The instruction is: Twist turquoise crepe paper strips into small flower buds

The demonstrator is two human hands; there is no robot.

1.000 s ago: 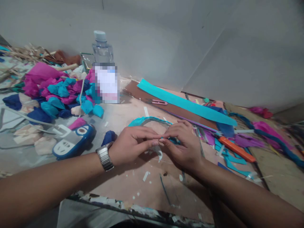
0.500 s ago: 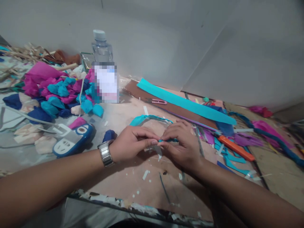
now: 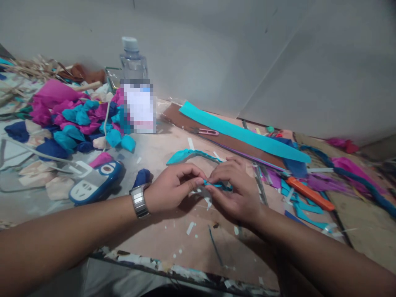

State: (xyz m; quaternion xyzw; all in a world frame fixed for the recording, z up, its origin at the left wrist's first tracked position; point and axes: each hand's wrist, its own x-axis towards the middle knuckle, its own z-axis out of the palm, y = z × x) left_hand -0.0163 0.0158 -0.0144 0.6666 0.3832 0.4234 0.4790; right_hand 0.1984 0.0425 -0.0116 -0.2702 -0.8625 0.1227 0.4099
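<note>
With both wrists low and angled inward, the left hand [image 3: 173, 185] and right hand [image 3: 236, 185] meet, thumbs and fingers pinching 1 twisted turquoise strip [image 3: 206, 182] between them; a blue power socket [image 3: 95, 181] and crumpled coloured paper [image 3: 69, 113] lie left, an orange cutter [image 3: 309, 194] right, a bottle [image 3: 133, 66] far left; the strip arcs beyond the fingertips, its wide end near the left knuckles

Hands [image 3: 206, 187] pinching a twisted turquoise strip [image 3: 185, 155], blue power strip [image 3: 95, 182] and clear bottle [image 3: 133, 66] nearby
</note>
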